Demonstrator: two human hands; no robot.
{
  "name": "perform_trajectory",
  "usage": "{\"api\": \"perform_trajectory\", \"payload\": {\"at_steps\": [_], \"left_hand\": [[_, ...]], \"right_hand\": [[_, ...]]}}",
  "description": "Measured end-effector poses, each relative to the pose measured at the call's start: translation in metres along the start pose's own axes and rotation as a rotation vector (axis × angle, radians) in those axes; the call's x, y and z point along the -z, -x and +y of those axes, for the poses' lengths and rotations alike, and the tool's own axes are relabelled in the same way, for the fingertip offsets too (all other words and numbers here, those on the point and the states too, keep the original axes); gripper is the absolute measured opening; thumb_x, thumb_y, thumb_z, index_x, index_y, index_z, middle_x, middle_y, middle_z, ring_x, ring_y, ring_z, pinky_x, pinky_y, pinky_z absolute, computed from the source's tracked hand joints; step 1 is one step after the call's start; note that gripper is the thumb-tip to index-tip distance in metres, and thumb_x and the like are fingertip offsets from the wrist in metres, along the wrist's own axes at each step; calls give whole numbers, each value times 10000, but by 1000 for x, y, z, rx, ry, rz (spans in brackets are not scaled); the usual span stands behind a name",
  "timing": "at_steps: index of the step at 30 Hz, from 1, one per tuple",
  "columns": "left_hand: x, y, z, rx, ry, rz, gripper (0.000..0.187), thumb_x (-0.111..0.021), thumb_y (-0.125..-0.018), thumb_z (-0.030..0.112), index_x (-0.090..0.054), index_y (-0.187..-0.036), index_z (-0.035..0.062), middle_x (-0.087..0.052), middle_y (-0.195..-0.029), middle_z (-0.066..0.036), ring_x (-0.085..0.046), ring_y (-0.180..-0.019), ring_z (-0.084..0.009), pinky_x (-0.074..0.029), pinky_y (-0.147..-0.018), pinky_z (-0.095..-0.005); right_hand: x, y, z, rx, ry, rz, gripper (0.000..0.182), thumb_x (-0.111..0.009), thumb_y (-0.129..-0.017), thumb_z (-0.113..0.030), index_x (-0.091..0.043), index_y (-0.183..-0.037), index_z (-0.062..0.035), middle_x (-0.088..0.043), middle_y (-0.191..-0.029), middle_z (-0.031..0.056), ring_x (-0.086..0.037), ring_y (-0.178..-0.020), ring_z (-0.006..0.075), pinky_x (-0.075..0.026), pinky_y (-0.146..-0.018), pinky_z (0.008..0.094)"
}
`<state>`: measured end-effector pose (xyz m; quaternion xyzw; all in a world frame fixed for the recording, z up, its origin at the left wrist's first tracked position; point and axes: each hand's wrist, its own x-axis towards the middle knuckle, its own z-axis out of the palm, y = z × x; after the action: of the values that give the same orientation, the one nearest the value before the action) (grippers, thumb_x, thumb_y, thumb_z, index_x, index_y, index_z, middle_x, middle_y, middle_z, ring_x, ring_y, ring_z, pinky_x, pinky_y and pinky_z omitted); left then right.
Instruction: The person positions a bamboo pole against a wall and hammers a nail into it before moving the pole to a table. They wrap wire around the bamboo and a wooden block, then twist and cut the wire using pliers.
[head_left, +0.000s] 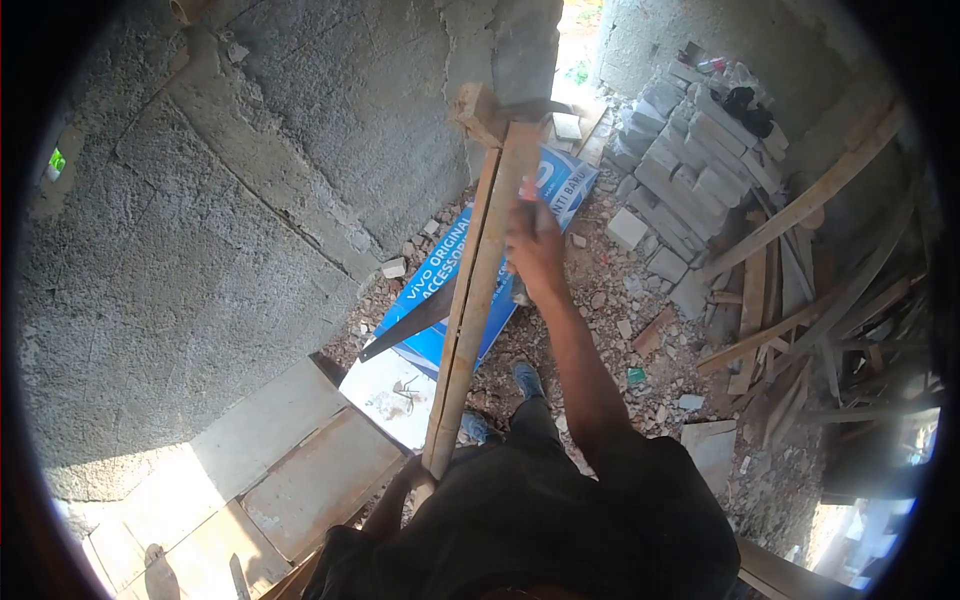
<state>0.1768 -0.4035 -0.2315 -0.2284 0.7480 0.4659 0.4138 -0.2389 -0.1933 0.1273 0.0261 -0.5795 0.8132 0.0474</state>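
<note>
A long wooden beam (465, 330) slants away from my body, with a lengthwise split or seam and a short wood block (478, 113) at its far end. Around the near end of the beam, beside my waist, my left hand (412, 474) is closed, partly hidden by my dark shirt. My right hand (537, 240) is closed on a hammer, smeared by motion. Its dark head (535, 107) shows blurred over the beam's far end. Below the beam a handsaw blade (405, 328) lies across the blue printed banner (415, 297).
Rough cement walls (270, 130) stand ahead and left. Stacked grey blocks (690, 165) are at the far right, with piled scrap timber (790, 290) nearer. Boards (320, 480) lie at the lower left. Rubble (600, 330) covers the ground around my feet.
</note>
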Motion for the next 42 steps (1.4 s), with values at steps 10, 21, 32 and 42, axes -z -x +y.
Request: {"api": "perform_trajectory", "payload": {"at_steps": [10,21,32,42], "left_hand": [[6,11,-21,-85,92,-77,851,-880,-348,34,-593,-1141,-84,-697,-969,-191,-669,-943,-297,-536,-798,-395],[-6,43,-41,-336,208,-145,770,-830,-399,-34,-611,-1138,-35,-702,-955,-160,-678,-865,-302,-545,-750,-392],[82,96,-32,-211,645,22,629,-753,-497,-99,-599,-1106,-61,-688,-975,-191,-707,-785,-311,-608,-585,-431],[49,73,-33,-105,574,210,600,-787,-390,-53,-668,-978,-52,-705,-806,-128,-692,-703,-237,-558,-628,-365]], "right_hand": [[35,19,-159,373,-194,414,259,-497,-1007,-348,-404,-1007,-106,-397,-610,5,-359,-439,87,-318,-385,259],[54,4,56,42,439,-146,146,-536,-991,-178,-475,-965,-48,-444,-627,-21,-419,-452,70,-376,-412,233],[22,28,-85,276,-153,74,179,-550,-958,-170,-409,-976,-60,-410,-592,-14,-406,-446,64,-357,-392,262],[7,8,-94,1116,889,-244,126,-622,-894,-56,-512,-955,-60,-531,-639,56,-539,-466,187,-469,-432,287]]}}
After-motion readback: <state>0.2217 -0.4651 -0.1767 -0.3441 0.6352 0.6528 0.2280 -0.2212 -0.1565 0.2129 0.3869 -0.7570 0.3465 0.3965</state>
